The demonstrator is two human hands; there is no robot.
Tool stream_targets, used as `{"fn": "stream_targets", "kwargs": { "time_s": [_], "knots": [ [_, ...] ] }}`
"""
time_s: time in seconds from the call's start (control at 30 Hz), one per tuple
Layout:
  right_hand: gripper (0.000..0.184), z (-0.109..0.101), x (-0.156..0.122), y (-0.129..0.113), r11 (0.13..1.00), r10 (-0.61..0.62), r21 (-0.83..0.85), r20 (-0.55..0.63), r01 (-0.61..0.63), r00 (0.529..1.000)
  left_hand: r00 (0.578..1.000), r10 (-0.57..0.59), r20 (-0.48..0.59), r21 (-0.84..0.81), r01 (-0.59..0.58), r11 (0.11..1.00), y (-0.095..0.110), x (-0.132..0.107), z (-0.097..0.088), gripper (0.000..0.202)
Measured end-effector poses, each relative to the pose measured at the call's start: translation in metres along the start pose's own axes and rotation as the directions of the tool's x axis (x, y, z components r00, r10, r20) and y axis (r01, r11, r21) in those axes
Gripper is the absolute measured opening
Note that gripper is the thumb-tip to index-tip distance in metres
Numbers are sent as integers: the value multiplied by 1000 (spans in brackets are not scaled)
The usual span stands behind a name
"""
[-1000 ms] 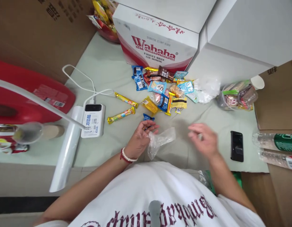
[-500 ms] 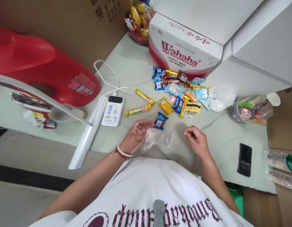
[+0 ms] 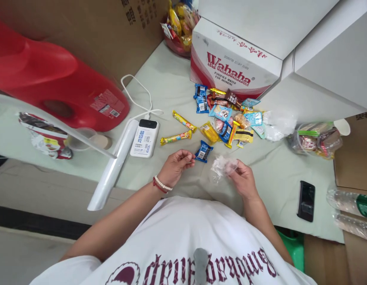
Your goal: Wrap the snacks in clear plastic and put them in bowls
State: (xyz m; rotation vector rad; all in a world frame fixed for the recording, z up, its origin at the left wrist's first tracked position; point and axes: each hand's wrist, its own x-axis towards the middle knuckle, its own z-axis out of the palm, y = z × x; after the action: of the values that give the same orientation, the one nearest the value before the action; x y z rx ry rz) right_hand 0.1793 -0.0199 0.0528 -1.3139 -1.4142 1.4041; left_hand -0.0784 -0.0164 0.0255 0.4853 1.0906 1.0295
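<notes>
Hands apart: right hand [image 3: 244, 181] grips clear bag [image 3: 220, 165]; left hand [image 3: 174, 168], curled, beside blue packet [image 3: 203, 151].

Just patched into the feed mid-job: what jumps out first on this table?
The heap of bright snack packets in the middle of the table, in front of the white and red box, catches the eye first. Nearer the camera, the right hand pinches a crumpled clear bag, while the left hand curls beside a lone blue packet. A big red jug fills the left side.
</notes>
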Motion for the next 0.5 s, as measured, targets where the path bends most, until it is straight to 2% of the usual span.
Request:
{"fn": "stream_targets", "kwargs": {
  "time_s": [0.1,0.17,0.23,0.27,0.33,0.4,0.43,0.5],
  "knots": [
    [45,2,-2,0,962,101,255,16,-102,995,990,112,83,54,-116,992,4,-5,6,41],
    [47,10,1,-3,923,146,349,78,-164,986,963,145,228,73,-166,983,6,-7,16,53],
    [46,16,8,-11,914,168,341,180,-222,969,924,89,371,122,-144,982,6,-9,25,51],
    [44,16,15,-17,926,171,285,265,-246,949,917,52,395,165,-127,978,5,-10,27,44],
    [38,10,37,-32,974,156,83,437,-212,886,948,29,317,259,-116,959,5,-11,22,33],
    [35,3,69,-50,986,110,-164,500,-31,859,986,75,146,338,-121,933,3,-14,7,31],
    [34,1,89,-58,957,64,-278,489,86,870,993,101,65,375,-118,919,1,-16,-4,30],
    [31,9,135,-74,832,-34,-482,453,277,891,989,141,-50,439,-105,892,-4,-24,-29,29]
  ]
}}
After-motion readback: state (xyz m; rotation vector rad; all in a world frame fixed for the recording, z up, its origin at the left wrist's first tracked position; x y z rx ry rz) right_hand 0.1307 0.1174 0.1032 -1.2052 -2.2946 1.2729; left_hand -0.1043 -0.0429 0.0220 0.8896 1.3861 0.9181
